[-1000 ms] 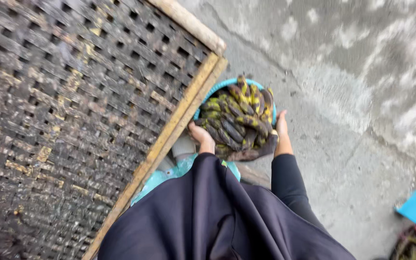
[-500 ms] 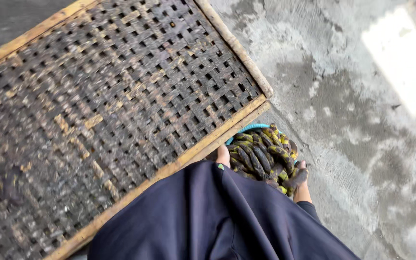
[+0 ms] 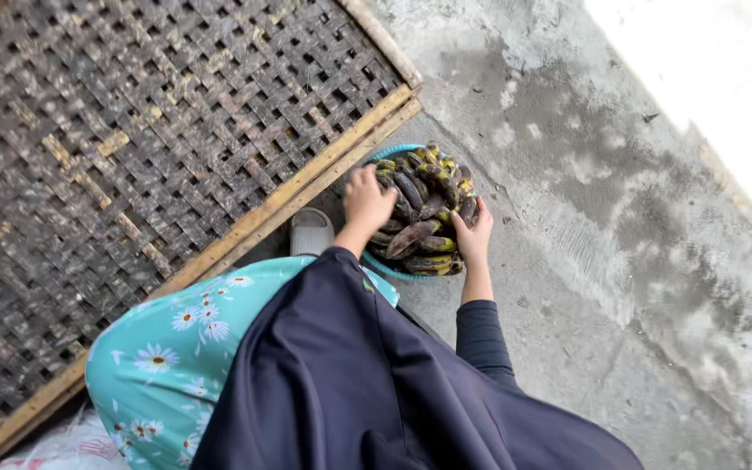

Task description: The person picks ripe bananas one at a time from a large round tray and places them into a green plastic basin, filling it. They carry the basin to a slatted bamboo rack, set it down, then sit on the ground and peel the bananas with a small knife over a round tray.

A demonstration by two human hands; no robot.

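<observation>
We have 1 view only, from a camera worn on the head, looking steeply down over our own dark clothing (image 3: 376,392) to the concrete floor (image 3: 620,261). It sits well above the ground, so the woven bamboo mat (image 3: 150,148) fills the upper left and the basket of bananas (image 3: 419,213) lies near the middle, between both hands.

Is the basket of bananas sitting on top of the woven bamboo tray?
No. The basket of bananas is on the concrete floor beside the tray, just past its wooden edge, with both hands on it.
</observation>
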